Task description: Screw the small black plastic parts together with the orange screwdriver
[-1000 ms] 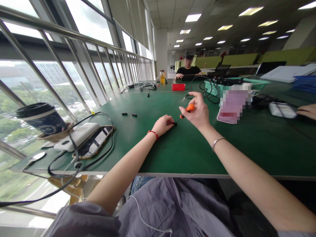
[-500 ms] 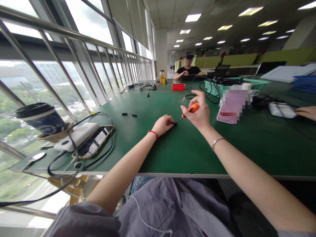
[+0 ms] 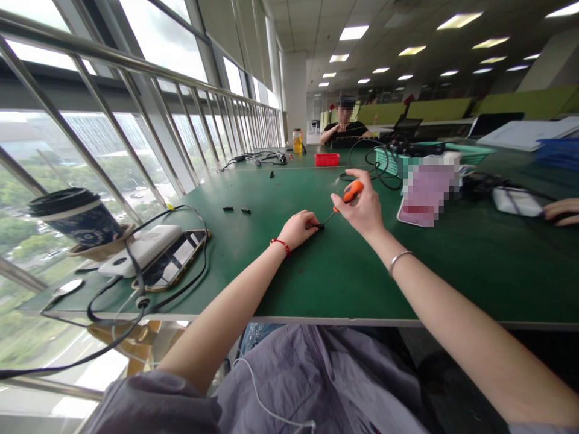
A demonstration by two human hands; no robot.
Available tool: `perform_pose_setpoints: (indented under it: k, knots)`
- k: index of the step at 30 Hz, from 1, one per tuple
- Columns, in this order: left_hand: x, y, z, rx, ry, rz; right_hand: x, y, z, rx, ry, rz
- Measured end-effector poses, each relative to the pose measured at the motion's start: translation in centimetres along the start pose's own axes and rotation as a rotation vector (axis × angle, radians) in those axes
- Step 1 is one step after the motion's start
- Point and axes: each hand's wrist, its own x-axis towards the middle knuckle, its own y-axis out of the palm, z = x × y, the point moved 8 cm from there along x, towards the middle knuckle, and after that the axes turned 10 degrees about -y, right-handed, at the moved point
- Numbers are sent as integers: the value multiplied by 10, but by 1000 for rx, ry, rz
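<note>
Green table (image 3: 316, 271): screwdriver (image 3: 350, 191) in right hand (image 3: 364, 211)

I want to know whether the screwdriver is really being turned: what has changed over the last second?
The right hand has shifted its fingers on the orange screwdriver. The raised forefinger has closed down over the handle, and the handle has tipped slightly higher. Nothing was picked up or let go. The left hand still pins the small black part to the green table, and the screwdriver tip is still on the part.
</note>
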Motion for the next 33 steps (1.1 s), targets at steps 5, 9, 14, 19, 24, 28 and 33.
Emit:
perform_pose_setpoints:
  k: [5, 9, 14, 19, 24, 28, 33]
  knots:
    - [-1, -1, -2, 3, -2, 3, 0, 1, 1, -34, 29, 49]
    - [-1, -1, -3, -2, 5, -1, 0, 4, 2, -5, 17, 78]
    - [0, 0, 0, -1, -3, -5, 0, 1, 4, 53, -45, 11]
    - [-1, -1, -3, 2, -1, -7, 1, -2, 4, -15, -37, 4]
    - [-1, -2, -2, 6, -8, -1, 0, 4, 2, -10, 16, 85]
    - [0, -1, -1, 5, -6, 1, -1, 6, 4, 19, -1, 111]
    - [0, 0, 1, 2, -10, -4, 1, 1, 6, 69, -65, 19]
